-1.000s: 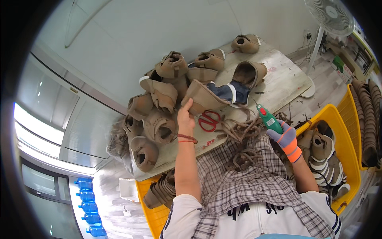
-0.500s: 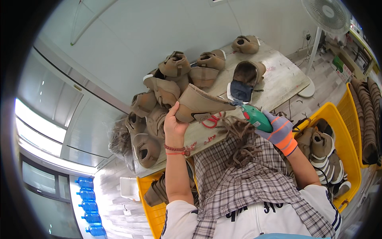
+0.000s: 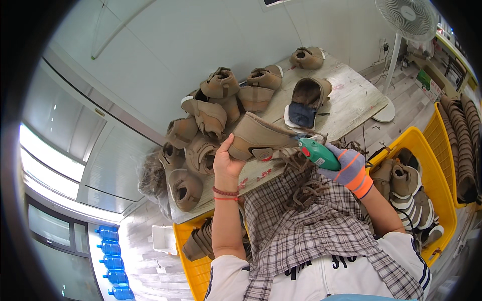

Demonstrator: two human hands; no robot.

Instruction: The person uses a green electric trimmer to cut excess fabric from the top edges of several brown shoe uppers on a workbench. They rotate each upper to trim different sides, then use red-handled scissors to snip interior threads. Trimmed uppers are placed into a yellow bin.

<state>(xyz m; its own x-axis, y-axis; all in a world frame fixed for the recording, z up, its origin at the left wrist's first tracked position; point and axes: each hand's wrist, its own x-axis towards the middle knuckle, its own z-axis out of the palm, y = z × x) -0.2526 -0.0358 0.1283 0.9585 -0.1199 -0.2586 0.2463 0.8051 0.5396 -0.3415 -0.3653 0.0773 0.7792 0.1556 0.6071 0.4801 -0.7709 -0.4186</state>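
Note:
My left hand (image 3: pixel 226 161) grips the heel end of a tan boot (image 3: pixel 261 139) and holds it lifted above the table, toe pointing right. My right hand (image 3: pixel 347 168), in a grey glove with orange and purple bands, holds a green hand tool (image 3: pixel 318 153) whose tip touches the boot's front. A bundle of brown laces (image 3: pixel 300 176) hangs below the boot over my checked apron.
A pile of tan boots (image 3: pixel 211 120) covers the left of the worn white table (image 3: pixel 351 103). A boot with a blue lining (image 3: pixel 306 100) lies behind. Yellow crates (image 3: pixel 429 165) of boots stand right and lower left. A fan (image 3: pixel 404 20) stands far right.
My left hand has picked the boot up off the table and turned it sideways. My right hand brought the green tool left to the boot's front.

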